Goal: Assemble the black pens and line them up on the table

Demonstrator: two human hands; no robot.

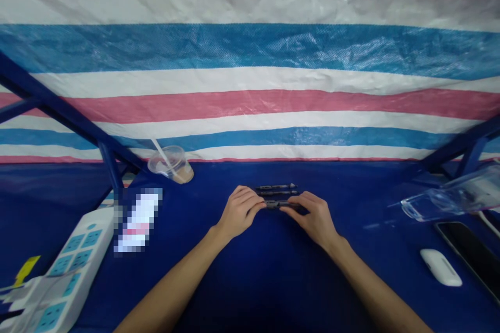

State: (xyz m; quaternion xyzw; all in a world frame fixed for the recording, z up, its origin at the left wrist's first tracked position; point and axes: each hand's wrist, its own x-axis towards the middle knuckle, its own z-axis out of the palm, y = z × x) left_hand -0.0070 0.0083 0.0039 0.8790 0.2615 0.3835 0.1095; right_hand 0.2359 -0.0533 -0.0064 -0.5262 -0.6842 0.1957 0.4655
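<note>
The left forearm (172,283) and right forearm (380,286) are bare and slant inward from the lower edge of the view, converging at the 2 wrists. The left hand (240,210) and right hand (314,217) face each other, a little apart, backs up. Each thumb presses toward curled fingers in a pinch, the 2 sets of fingertips pointing inward at nearly equal height.

One left hand (241,212) and one right hand (313,217) make two. There are three black pens (273,204), one plastic drinks cup (182,171) with one straw (161,151), one clear plastic container (433,204), one power strip (102,221), one yellow tag (26,270), one black phone (466,252), one white earbud case (441,268), two blue braces (78,119) and one striped tarpaulin (250,47).
</note>
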